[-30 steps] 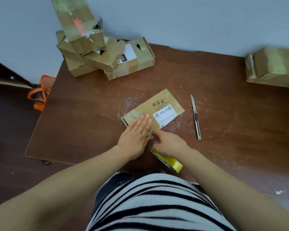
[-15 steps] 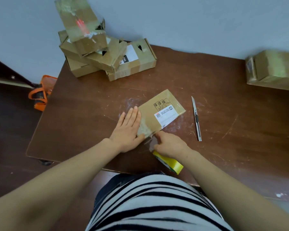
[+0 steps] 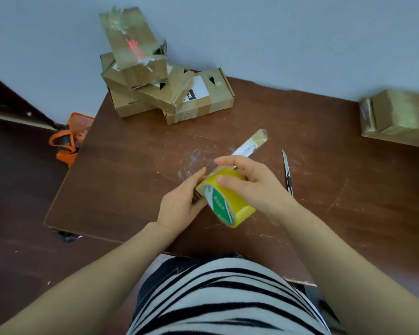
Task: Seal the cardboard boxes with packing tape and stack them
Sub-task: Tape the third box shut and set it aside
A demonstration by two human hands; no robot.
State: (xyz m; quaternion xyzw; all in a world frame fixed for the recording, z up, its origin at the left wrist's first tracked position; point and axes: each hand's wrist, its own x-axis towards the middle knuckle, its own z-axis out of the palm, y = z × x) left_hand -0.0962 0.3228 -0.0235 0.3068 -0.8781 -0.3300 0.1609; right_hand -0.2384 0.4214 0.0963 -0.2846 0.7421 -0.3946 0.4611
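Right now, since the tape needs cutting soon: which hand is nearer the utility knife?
Right. The right hand, gripping the tape roll, is just left of the knife; the left hand holds the box farther left, beyond the roll.

A pile of brown cardboard boxes [image 3: 165,88] sits at the far left corner of the dark wooden counter [image 3: 121,170], with a large tape-wrapped cardboard box [image 3: 397,117] at its far right. Mid-counter, a yellow packing tape roll [image 3: 230,201] meets the near end of a small flat cardboard box [image 3: 250,143], and a slim utility knife [image 3: 287,172] lies to their right.

One head-worn wide-angle view, close, forward and down onto the table [image 3: 131,189].
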